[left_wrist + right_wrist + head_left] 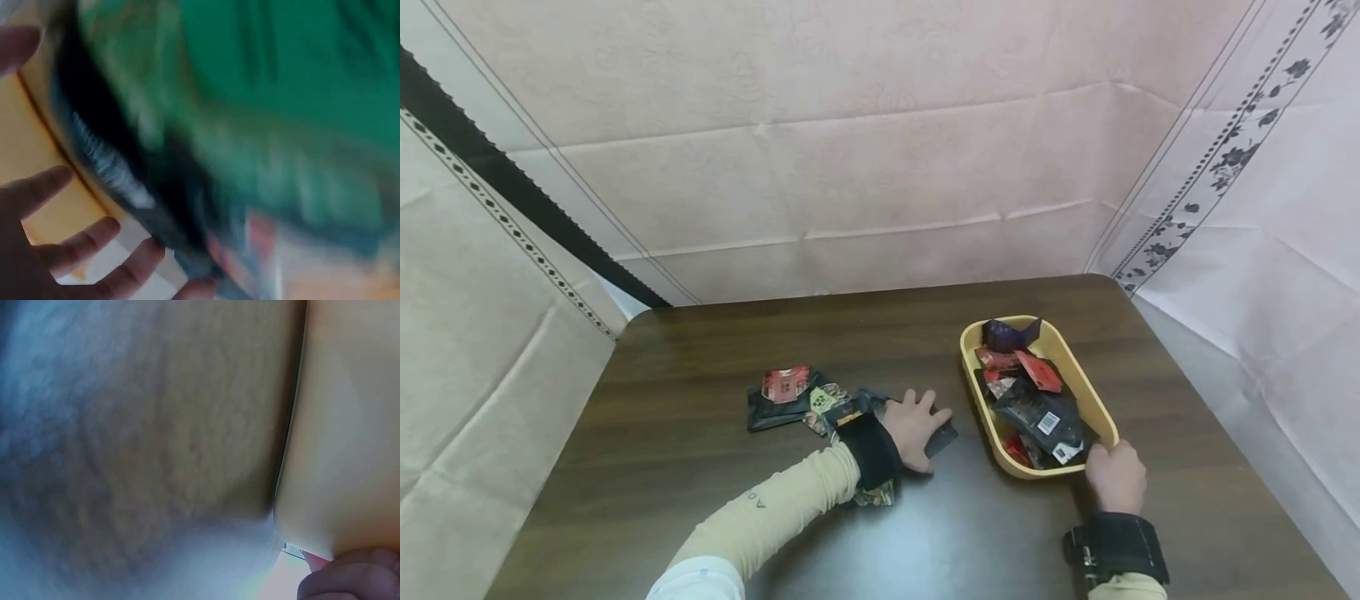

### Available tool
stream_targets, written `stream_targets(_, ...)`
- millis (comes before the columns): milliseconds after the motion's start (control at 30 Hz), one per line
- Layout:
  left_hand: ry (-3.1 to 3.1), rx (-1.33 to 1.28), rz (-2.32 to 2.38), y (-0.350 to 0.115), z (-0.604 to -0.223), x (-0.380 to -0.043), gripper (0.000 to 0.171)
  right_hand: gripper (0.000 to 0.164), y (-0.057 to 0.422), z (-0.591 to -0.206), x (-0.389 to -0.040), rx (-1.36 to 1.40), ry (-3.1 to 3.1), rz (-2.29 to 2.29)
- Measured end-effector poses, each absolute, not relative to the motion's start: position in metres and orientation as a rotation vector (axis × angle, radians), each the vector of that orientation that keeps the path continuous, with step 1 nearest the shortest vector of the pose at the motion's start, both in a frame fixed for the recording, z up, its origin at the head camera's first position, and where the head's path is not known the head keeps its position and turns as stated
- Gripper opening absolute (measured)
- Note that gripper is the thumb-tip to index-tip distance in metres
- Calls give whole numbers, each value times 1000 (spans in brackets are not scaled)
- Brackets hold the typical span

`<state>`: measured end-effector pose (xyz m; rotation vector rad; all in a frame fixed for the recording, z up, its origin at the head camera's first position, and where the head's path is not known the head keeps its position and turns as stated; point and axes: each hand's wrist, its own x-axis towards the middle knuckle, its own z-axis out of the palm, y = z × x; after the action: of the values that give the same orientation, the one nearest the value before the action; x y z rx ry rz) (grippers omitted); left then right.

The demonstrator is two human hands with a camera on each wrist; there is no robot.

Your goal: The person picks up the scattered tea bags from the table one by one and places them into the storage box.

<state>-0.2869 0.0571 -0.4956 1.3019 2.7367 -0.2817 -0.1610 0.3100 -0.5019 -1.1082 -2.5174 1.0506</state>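
My left hand [916, 427], fingers spread, lies over a dark packet [942, 437] on the table. In the left wrist view its fingertips come right to the dark packet's edge [164, 230], and a blurred green packet [294, 62] fills the upper part. Just left of this hand are a patterned packet [824, 400] and a black packet [766, 415] topped by a red one [786, 385]; the forearm partly covers the pile. My right hand [1116, 477] grips the near right corner of a yellow basket [1093, 400]; the right wrist view catches the basket's smooth side [350, 437].
Inside the basket lie black packets [1037, 417], red packets [1041, 372] and a purple one [1003, 336]. Another patterned packet [876, 495] pokes out below the left wrist. The brown wooden table [700, 483] is bordered by hanging pale cloth [865, 167].
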Motion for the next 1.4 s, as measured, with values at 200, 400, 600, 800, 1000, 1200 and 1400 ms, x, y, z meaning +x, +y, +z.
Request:
stream_targets(200, 2733, 1233, -311, 62, -499, -286, 83, 38, 308, -502, -163, -1120, -2518, 1073)
stream_targets(400, 2718, 1269, -241, 64, -503, -288, 74, 38, 308, -499, -164, -1142, -2511, 1085)
stream_targets(600, 2739, 1324, -181, 66, -508, -290, 50, 38, 308, -498, -162, -1145, -2510, 1097)
stream_targets(800, 2774, 1449, -219, 66, -499, -284, 33, 38, 311, -502, -158, -1147, -2511, 1109)
stream_targets(1000, 2851, 1603, -212, 69, -486, -281, 23, 40, 313, -507, -157, -1173, -2495, 1104)
stream_targets(1200, 2830, 1660, -52, 80, -456, -283, 28, 39, 314, -507, -157, -1127, -2522, 1090)
stream_targets(1400, 2845, 1663, 94, 104, -421, -285, 28, 39, 309, -503, -159, -1115, -2522, 1084)
